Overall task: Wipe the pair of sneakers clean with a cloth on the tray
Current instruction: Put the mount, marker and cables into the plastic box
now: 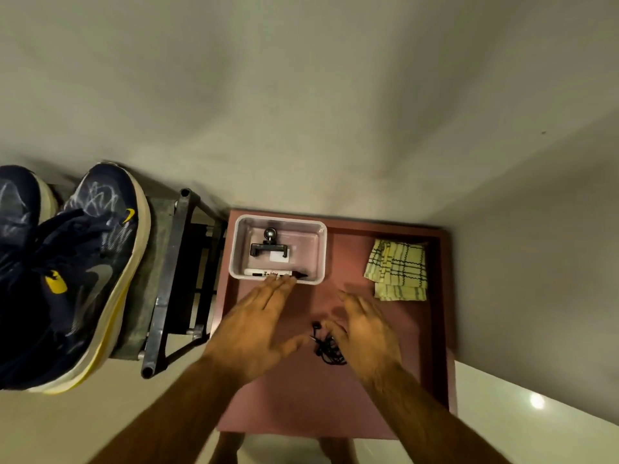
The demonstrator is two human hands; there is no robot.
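Note:
Two dark blue sneakers with yellow marks and cream soles stand on a rack at the left, one in full view and the other cut by the frame edge; both carry white scuff marks. A folded yellow checked cloth lies at the far right of the reddish-brown tray table. My left hand hovers flat with fingers apart, its tips at the near rim of a white plastic tray. My right hand is spread above the table beside a tangle of black earphones, holding nothing.
The white plastic tray holds a black clamp mount and a marker. A dark metal rack frame stands between the sneakers and the table. A grey wall rises behind everything, and pale floor shows below and to the right.

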